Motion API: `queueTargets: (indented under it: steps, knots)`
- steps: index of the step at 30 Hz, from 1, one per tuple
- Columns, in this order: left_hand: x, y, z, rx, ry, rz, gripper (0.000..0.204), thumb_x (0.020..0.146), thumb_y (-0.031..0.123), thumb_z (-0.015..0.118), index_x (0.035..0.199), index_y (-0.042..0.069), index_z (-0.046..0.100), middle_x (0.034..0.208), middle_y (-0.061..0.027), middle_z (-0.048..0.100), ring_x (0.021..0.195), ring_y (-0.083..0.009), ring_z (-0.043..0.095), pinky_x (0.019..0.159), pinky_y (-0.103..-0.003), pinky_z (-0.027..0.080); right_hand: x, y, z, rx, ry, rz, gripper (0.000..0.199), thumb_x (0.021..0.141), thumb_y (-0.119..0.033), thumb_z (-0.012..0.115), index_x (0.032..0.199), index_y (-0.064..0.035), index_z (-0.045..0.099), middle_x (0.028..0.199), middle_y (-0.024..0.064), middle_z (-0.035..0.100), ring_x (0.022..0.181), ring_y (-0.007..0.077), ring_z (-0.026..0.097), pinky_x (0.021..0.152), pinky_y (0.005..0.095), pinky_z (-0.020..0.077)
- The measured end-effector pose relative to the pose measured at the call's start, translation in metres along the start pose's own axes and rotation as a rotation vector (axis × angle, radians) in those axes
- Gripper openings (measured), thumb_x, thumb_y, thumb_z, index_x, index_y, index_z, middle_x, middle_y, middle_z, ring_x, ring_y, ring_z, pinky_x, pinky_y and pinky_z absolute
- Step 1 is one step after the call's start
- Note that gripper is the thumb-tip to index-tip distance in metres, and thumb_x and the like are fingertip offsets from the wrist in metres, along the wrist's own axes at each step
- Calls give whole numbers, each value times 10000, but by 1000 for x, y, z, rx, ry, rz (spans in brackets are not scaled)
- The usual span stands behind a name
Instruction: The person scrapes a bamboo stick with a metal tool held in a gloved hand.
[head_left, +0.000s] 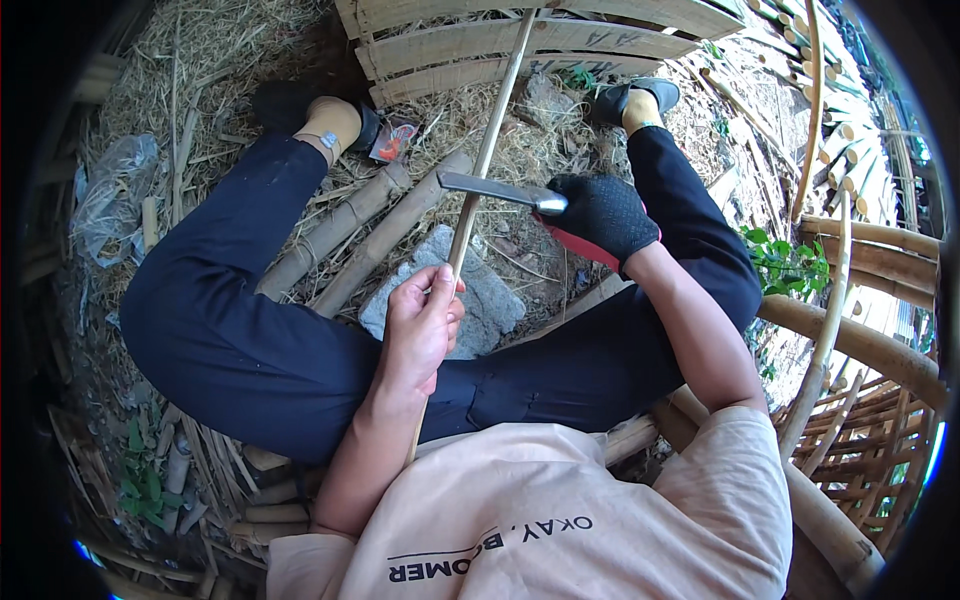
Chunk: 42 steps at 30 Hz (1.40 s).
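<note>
My bare left hand (pixel 424 318) is closed around a long, thin bamboo strip (pixel 492 138). The strip slants from my lap up to the wooden crate ahead. My right hand (pixel 603 222), in a black and red work glove, grips the handle of a knife (pixel 492 188) with a metal collar. Its blade points left and crosses the strip above my left hand; whether its edge touches the strip, I cannot tell. Below both hands lies a grey stone block (pixel 490 307) between my legs.
A slatted wooden crate (pixel 440 52) stands ahead. Two bamboo poles (pixel 345 225) lie left of the stone. Clear plastic (pixel 115 195) lies far left, on straw. Cut bamboo (pixel 850 165) is piled at the right, near a woven bamboo basket (pixel 870 440).
</note>
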<state>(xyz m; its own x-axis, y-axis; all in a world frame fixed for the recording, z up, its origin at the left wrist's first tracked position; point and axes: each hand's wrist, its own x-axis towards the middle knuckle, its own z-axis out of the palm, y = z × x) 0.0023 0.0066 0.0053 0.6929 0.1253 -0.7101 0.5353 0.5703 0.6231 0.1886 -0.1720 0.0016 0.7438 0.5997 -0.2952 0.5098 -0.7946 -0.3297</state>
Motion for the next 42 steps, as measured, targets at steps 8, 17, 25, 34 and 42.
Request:
queueTargets:
  steps: [8, 17, 25, 34, 42]
  knots:
    - [0, -5, 1, 61, 10, 46, 254, 1067, 304, 474, 939, 93, 535, 598, 91, 361, 436, 27, 259, 381, -171, 178, -2, -19, 12, -45, -77, -109, 211, 805, -326, 668, 879, -136, 722, 772, 170, 695, 758, 373, 690, 718, 472, 550]
    - [-3, -4, 1, 70, 2, 42, 256, 1070, 299, 465, 930, 93, 526, 595, 92, 358, 436, 27, 260, 380, -173, 183, 31, 32, -4, -110, 44, 113, 243, 810, -328, 652, 943, -149, 749, 844, 159, 720, 818, 352, 705, 767, 458, 559]
    - [-2, -1, 1, 34, 22, 39, 259, 1068, 292, 472, 921, 88, 534, 597, 92, 368, 435, 27, 263, 379, -175, 182, 12, 18, 4, -110, 85, -33, 265, 822, -374, 682, 955, -152, 739, 784, 170, 695, 739, 373, 681, 685, 464, 540]
    - [-2, -4, 2, 64, 46, 70, 273, 1058, 270, 490, 892, 63, 553, 588, 74, 398, 446, 3, 298, 394, -197, 209, -5, -25, 12, -58, -117, -176, 194, 794, -292, 650, 873, -131, 723, 766, 164, 700, 734, 361, 700, 701, 462, 556]
    - [2, -11, 0, 91, 22, 103, 267, 1070, 303, 465, 908, 97, 521, 587, 92, 368, 425, 26, 258, 376, -181, 179, 3, -14, 15, -99, -109, -167, 192, 788, -279, 673, 904, -132, 715, 771, 166, 692, 737, 371, 686, 695, 464, 550]
